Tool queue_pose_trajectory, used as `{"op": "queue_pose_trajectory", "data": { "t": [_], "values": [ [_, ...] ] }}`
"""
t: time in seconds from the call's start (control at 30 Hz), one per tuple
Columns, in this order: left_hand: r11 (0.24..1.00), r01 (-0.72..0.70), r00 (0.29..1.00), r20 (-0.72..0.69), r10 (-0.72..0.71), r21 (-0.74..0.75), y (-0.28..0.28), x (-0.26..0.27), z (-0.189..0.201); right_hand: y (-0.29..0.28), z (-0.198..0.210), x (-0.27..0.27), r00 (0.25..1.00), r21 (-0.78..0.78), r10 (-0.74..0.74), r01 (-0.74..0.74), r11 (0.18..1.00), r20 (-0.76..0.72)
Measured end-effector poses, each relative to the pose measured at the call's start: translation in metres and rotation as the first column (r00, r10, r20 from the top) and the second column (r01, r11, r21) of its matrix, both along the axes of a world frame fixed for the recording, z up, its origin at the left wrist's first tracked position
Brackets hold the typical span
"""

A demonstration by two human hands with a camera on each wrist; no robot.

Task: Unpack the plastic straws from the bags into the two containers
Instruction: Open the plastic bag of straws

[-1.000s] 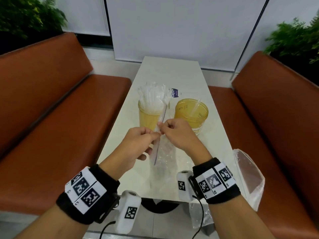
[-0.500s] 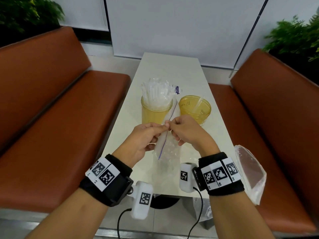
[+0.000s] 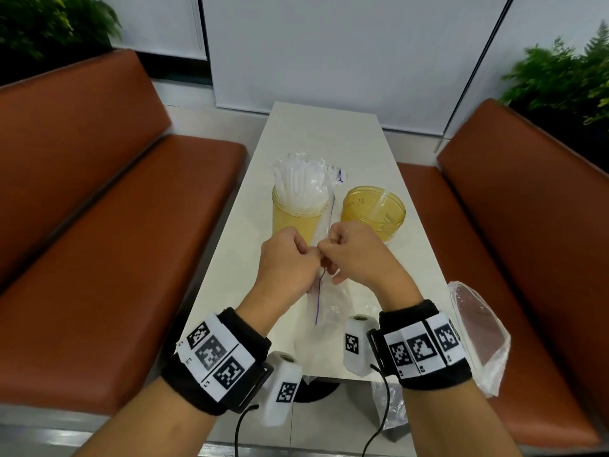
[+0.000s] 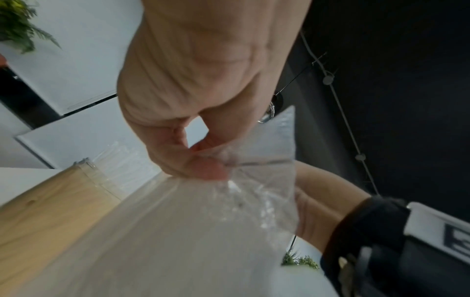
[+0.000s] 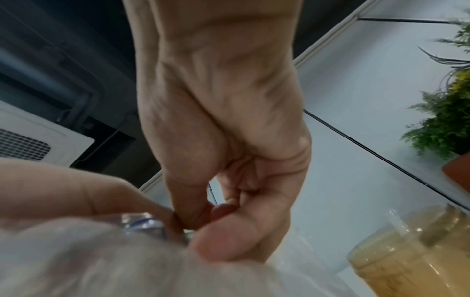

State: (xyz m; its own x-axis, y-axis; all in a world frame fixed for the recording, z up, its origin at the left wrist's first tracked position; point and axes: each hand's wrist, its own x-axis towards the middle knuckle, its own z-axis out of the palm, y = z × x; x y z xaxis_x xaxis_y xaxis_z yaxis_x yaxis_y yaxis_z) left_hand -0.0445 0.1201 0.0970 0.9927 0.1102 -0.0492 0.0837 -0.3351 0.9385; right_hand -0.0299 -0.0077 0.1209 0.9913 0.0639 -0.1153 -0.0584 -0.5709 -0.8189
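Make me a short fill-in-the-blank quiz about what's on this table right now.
1. Both hands pinch the top of a clear plastic ____.
2. The left cup is packed with ____.
3. The right cup holds just ____ straw.
4. An empty bag hangs off the table's ____ edge.

Missing words: bag; straws; one; right

Two yellow cups (image 3: 372, 212) stood just past the hands. Behind them the bench (image 3: 326, 136) lay bare, with room to reach.

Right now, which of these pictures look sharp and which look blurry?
Head view: mostly sharp, benches bowed by the wide lens. Left wrist view: clear bag and left hand soft, smeared. Right wrist view: right hand fairly clear, amber container blurred.
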Motion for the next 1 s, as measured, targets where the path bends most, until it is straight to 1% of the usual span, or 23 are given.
{"op": "queue_pose_trajectory", "data": {
  "t": [0.07, 0.13, 0.17, 0.23, 0.3, 0.37, 0.43, 0.53, 0.57, 0.6, 0.63, 0.7, 0.77, 0.8, 0.87, 0.93, 1.0],
  "values": [
    [0.993, 0.023, 0.995, -0.09, -0.034, -0.118, 0.005, 0.002, 0.006, -0.002, 0.001, 0.001, 1.0, 0.087, -0.028, 0.029, 0.996, -0.013],
    [0.982, 0.065, 0.978, -0.182, -0.098, -0.179, 0.011, 0.008, 0.009, -0.005, 0.005, 0.002, 0.999, 0.144, -0.046, 0.05, 0.988, -0.027],
    [0.979, 0.084, 0.973, -0.195, -0.12, -0.185, 0.014, 0.011, 0.011, -0.006, 0.007, 0.003, 0.999, 0.163, -0.041, 0.046, 0.986, -0.036],
    [0.979, 0.094, 0.977, -0.174, -0.126, -0.179, 0.017, 0.013, 0.011, -0.008, 0.011, 0.005, 0.999, 0.173, -0.014, 0.021, 0.985, -0.039],
    [0.984, 0.068, 0.987, -0.135, -0.09, -0.162, 0.015, 0.012, 0.01, -0.007, 0.009, 0.006, 1.0, 0.114, -0.006, 0.007, 0.993, -0.009],
    [0.99, 0.035, 0.992, -0.113, -0.051, -0.14, 0.01, 0.01, 0.008, -0.001, 0.005, 0.006, 0.997, -0.008, 0.0, 0.001, 1.0, 0.081],
    [0.997, 0.004, 0.998, -0.069, -0.009, -0.082, 0.007, 0.009, 0.006, 0.003, 0.003, 0.004, 0.988, -0.096, 0.013, 0.002, 0.995, 0.155],
    [0.998, -0.07, 0.998, 0.01, 0.07, 0.001, 0.015, 0.011, 0.006, 0.001, 0.007, 0.002, 0.979, -0.12, -0.021, 0.046, 0.992, 0.202],
    [0.998, -0.062, 0.998, 0.025, 0.061, 0.016, 0.019, 0.011, 0.008, 0.001, 0.01, 0.001, 0.977, -0.146, -0.015, 0.047, 0.988, 0.211],
    [0.999, -0.031, 0.999, 0.041, 0.029, 0.041, 0.022, 0.011, 0.011, 0.002, 0.013, 0.002, 0.975, -0.214, 0.006, 0.043, 0.976, 0.221],
    [0.996, 0.009, 0.998, 0.069, -0.015, 0.087, 0.025, 0.01, 0.013, 0.002, 0.016, 0.002, 0.974, -0.313, 0.027, 0.047, 0.949, 0.225],
    [0.972, 0.065, 0.988, 0.12, -0.094, 0.224, 0.03, 0.01, 0.02, 0.003, 0.023, 0.005, 0.969, -0.521, 0.033, 0.103, 0.847, 0.244],
    [0.922, 0.077, 0.987, 0.102, -0.124, 0.378, 0.035, 0.013, 0.024, 0.0, 0.029, 0.007, 0.967, -0.657, 0.022, 0.156, 0.738, 0.255],
    [0.889, 0.071, 0.99, 0.078, -0.119, 0.452, 0.038, 0.015, 0.024, -0.001, 0.03, 0.008, 0.97, -0.704, 0.015, 0.164, 0.691, 0.241],
    [0.833, 0.033, 0.994, 0.07, -0.085, 0.552, 0.043, 0.018, 0.025, 0.0, 0.032, 0.008, 0.979, -0.758, -0.018, 0.169, 0.63, 0.204],
    [0.807, -0.004, 0.994, 0.092, -0.063, 0.591, 0.045, 0.019, 0.027, 0.004, 0.031, 0.011, 0.987, -0.791, -0.041, 0.151, 0.593, 0.157],
    [0.783, -0.008, 0.995, 0.082, -0.055, 0.622, 0.047, 0.018, 0.03, 0.006, 0.032, 0.014, 0.989, -0.795, -0.054, 0.14, 0.59, 0.134]
  ]
}}
